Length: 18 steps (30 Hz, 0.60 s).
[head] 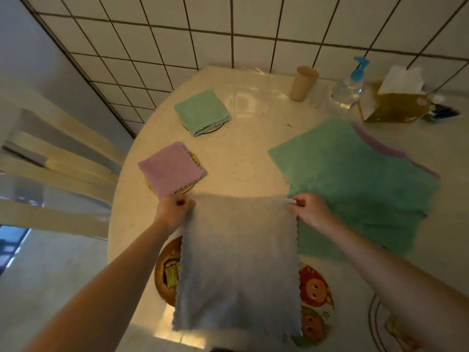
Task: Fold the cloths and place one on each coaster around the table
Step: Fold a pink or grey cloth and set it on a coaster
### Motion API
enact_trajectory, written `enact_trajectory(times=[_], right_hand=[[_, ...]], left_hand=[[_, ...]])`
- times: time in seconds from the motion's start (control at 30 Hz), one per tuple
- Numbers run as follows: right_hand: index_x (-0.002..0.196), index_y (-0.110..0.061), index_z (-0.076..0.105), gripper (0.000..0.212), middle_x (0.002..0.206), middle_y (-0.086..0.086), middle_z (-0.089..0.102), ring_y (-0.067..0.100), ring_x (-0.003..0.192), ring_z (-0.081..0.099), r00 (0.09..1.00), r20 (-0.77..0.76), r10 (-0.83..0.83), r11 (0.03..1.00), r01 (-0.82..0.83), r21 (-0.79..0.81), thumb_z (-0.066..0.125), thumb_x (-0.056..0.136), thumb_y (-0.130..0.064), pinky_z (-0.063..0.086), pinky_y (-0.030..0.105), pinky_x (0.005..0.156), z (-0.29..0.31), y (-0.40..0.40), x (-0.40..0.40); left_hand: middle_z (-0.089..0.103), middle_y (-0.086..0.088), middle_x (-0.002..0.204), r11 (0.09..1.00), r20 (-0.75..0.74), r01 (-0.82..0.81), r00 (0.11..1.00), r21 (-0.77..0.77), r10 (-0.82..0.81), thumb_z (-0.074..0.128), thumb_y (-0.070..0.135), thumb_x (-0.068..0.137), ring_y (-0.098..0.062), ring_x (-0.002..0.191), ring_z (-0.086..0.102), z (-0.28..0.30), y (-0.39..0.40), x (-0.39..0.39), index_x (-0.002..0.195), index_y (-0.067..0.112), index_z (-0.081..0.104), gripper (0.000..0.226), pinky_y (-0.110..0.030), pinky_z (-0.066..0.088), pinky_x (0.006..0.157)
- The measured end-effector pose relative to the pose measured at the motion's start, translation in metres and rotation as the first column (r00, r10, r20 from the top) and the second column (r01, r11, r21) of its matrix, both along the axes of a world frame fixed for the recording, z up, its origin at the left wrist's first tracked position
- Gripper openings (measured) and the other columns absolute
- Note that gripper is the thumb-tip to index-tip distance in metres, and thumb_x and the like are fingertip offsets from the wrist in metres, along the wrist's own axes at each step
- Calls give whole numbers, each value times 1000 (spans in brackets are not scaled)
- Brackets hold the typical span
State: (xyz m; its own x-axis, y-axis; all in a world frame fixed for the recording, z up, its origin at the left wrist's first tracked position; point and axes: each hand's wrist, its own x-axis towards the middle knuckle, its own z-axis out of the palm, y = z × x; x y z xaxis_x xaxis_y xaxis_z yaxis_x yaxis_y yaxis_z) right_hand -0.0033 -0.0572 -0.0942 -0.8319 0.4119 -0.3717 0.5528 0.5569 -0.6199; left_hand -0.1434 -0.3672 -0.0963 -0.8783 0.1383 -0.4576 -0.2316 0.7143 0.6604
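Note:
A grey cloth (238, 262) hangs spread between my hands over the near table edge. My left hand (175, 209) pinches its top left corner and my right hand (308, 209) pinches its top right corner. Under the cloth lie two picture coasters, one at the left (166, 270) and one at the right (314, 298), both partly hidden. A folded pink cloth (171, 168) sits on a yellow coaster (149, 184). Farther back a folded green cloth (201, 111) covers another coaster (215, 128). A spread green cloth (355, 179) lies on a purple one (380, 146) at the right.
The round pale table (241, 158) stands against a tiled wall. At its back are a beige cup (303, 83), a pump bottle (349, 87) and a tissue box (396, 102). A chair (55, 161) stands at the left. Another round coaster (388, 326) shows at the near right.

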Motion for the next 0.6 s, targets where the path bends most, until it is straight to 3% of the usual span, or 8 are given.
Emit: enact_trajectory(times=[0.13, 0.23, 0.3, 0.43, 0.5, 0.6], right_hand=[[91, -8, 70, 17, 86, 8, 70, 23, 82, 64, 1000, 15, -17, 994, 16, 104, 71, 80, -22, 42, 27, 69, -13, 2, -13], [89, -11, 66, 13, 87, 9, 70, 26, 81, 64, 999, 17, 30, 975, -33, 221, 67, 83, -22, 47, 32, 71, -18, -4, -10], [96, -11, 62, 13, 96, 9, 66, 25, 88, 61, 1000, -27, 6, 964, 2, 266, 65, 84, -16, 48, 33, 77, -16, -10, -4], [110, -11, 56, 24, 111, 6, 53, 19, 97, 54, 988, -152, -37, 938, 87, 336, 60, 86, -6, 44, 25, 78, -2, -28, 28], [110, -12, 57, 23, 111, 3, 52, 16, 98, 53, 986, -143, 90, 940, -36, 339, 57, 88, -6, 42, 22, 79, -1, -45, 58], [102, -13, 62, 18, 107, 0, 53, 14, 95, 54, 964, -126, 234, 937, -189, 295, 58, 87, -4, 43, 23, 78, -12, -69, 105]], left_hand=[[58, -9, 65, 986, -70, 58, 995, -154, -69, 66, 24, 88, -23, 62, 51, -5, 7, -7, 71, 5, 61, 25, -32, 37, 59], [68, -9, 80, 957, -152, 90, 979, -276, -136, 60, 21, 88, -25, 70, 60, -6, 4, 0, 89, 9, 68, 14, -35, 50, 66], [69, -9, 94, 964, -190, 81, 973, -254, -132, 58, 17, 88, -30, 82, 62, -7, -2, 7, 103, 13, 67, 18, -40, 54, 75], [56, -7, 117, 981, -292, 122, 943, -153, -163, 67, 16, 84, -27, 105, 53, -8, -13, 35, 121, 15, 59, 38, -37, 47, 92], [56, -6, 116, 946, -315, 292, 892, -142, -323, 66, 18, 85, -25, 107, 49, -10, -24, 62, 120, 16, 61, 35, -30, 40, 93], [63, -4, 104, 801, -412, 566, 693, -197, -591, 53, 27, 82, -21, 96, 51, -19, -41, 99, 106, 17, 68, 29, -26, 40, 86]])
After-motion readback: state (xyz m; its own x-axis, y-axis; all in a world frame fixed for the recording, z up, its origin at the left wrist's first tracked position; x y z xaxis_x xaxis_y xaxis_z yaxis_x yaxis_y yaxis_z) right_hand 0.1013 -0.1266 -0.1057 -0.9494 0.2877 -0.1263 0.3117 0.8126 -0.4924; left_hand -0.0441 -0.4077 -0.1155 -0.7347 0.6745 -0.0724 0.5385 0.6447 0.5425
